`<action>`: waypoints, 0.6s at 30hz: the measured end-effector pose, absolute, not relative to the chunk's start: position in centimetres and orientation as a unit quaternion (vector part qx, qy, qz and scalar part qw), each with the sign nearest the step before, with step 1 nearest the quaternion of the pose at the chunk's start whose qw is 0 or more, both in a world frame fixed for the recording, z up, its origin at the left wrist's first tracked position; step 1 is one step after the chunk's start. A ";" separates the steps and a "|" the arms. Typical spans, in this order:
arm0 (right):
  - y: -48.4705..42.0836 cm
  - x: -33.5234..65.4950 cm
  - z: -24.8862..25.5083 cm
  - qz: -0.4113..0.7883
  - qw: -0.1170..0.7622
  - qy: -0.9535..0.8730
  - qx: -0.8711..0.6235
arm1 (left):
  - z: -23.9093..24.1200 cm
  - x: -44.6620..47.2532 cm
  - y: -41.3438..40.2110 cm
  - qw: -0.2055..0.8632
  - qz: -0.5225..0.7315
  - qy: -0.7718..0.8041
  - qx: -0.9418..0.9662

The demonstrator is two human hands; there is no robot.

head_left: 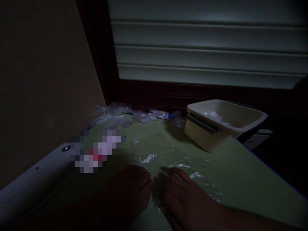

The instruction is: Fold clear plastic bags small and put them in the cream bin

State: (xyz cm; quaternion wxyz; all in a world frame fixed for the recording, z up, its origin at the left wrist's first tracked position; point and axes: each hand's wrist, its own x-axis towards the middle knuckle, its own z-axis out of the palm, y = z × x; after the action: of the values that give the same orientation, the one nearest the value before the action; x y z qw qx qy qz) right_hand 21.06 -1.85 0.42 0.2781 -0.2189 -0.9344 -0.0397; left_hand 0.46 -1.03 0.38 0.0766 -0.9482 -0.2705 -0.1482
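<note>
The scene is very dim. My left hand rests palm down on the green table, fingers curled slightly onto a clear plastic bag that lies flat in front of me. My right hand lies beside it, fingers stretched flat on the same crinkled plastic. Whether either hand pinches the film is too dark to tell.
A cream plastic bin with clear bags inside stands at the back right. A heap of clear plastic bags lies along the back edge. A white bar-shaped device runs along the left. A shutter and wall close the far side.
</note>
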 end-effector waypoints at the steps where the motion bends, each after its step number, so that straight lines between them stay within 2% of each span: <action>1: -1.8 21.1 0.4 -0.044 0.290 -0.933 -0.210 | 0.6 0.5 -1.1 0.080 -0.153 -0.268 -0.948; 11: -1.9 20.9 0.8 -0.084 0.334 -0.924 -0.166 | 1.5 0.6 -1.4 0.086 -0.153 -0.255 -0.951; 18: -1.9 21.0 0.6 -0.098 0.328 -0.924 -0.171 | 0.8 0.5 -1.2 0.077 -0.153 -0.269 -0.948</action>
State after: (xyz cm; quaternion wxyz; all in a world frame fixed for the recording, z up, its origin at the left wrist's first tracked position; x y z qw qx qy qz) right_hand 21.01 -1.92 0.64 0.3278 -0.1711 -0.9240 -0.0975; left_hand 0.45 -1.17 0.82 0.0765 -0.9479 -0.2688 -0.1530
